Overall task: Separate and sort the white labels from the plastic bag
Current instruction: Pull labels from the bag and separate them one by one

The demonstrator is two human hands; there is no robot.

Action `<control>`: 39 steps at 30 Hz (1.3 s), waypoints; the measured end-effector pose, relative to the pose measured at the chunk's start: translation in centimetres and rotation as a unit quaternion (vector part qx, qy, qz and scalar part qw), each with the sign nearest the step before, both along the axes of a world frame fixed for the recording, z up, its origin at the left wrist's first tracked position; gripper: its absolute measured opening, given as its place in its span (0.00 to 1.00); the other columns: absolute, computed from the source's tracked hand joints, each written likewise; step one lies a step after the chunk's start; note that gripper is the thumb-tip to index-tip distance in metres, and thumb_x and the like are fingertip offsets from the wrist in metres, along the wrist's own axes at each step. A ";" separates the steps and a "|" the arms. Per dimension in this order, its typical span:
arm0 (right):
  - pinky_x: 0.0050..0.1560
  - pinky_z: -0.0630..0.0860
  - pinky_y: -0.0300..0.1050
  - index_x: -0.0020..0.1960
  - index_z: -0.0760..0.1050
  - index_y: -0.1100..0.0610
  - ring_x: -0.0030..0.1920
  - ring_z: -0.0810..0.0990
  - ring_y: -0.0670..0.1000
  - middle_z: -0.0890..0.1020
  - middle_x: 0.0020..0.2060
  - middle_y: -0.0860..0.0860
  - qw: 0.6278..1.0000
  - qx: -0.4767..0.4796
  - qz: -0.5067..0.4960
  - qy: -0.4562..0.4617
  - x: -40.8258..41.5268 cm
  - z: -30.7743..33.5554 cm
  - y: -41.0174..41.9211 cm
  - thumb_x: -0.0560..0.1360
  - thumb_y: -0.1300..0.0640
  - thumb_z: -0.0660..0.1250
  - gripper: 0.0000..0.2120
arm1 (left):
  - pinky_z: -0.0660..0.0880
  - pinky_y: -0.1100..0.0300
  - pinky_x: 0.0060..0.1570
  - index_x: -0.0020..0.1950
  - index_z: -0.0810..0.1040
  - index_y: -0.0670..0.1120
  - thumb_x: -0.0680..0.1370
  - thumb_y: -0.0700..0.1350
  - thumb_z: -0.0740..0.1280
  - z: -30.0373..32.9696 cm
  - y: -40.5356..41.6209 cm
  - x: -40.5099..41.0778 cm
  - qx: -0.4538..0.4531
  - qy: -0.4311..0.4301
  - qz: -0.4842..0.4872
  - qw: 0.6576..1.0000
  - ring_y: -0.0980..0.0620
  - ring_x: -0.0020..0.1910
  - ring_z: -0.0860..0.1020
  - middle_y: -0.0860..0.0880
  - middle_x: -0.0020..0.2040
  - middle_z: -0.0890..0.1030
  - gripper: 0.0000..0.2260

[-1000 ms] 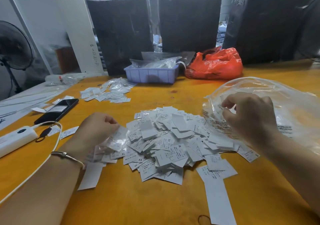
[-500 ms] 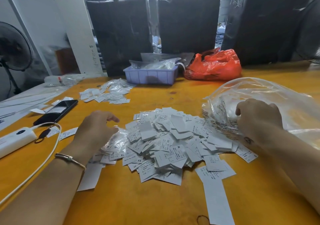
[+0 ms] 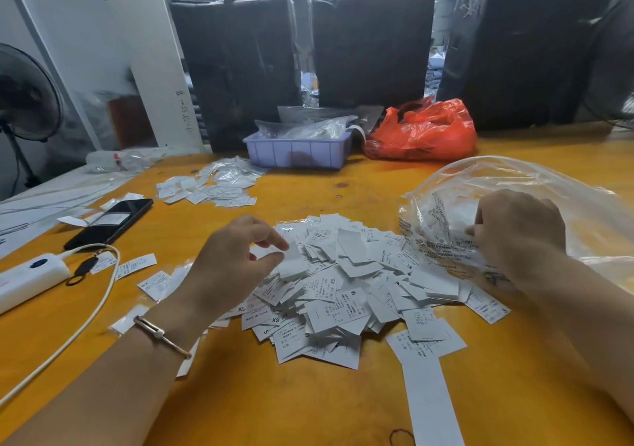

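A heap of white labels lies in the middle of a yellow table, touching the mouth of a clear plastic bag to its right. Readable print on the labels includes "XL", "XS", "M", "S" and "MADE IN CHINA"; the bag carries small black warning text too fine to read. The left hand, palm down over the heap's left edge, pinches one label between thumb and forefinger. The right hand has its fingers curled, gripping the bag's printed edge. A black phone lies far left.
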State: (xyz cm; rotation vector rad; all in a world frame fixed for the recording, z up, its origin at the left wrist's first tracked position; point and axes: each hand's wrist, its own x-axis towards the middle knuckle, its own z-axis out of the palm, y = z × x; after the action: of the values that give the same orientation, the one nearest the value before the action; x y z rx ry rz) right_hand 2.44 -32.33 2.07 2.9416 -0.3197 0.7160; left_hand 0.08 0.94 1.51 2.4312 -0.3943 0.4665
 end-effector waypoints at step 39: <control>0.33 0.75 0.35 0.48 0.78 0.63 0.31 0.82 0.51 0.84 0.34 0.59 0.621 0.667 0.410 0.041 -6.1 1.3 8.9 0.62 0.63 0.76 0.16 | 0.78 0.58 0.38 0.39 0.83 0.44 0.69 0.52 0.73 1.0 -3.9 -2.6 -0.311 0.157 -0.169 0.922 0.52 0.32 0.80 0.47 0.32 0.83 0.12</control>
State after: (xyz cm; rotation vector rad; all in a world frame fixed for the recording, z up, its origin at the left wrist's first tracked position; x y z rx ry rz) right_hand -3.71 -23.39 3.41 4.5447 1.1651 0.3719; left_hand -2.50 -2.95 2.49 1.7305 -0.4357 0.0281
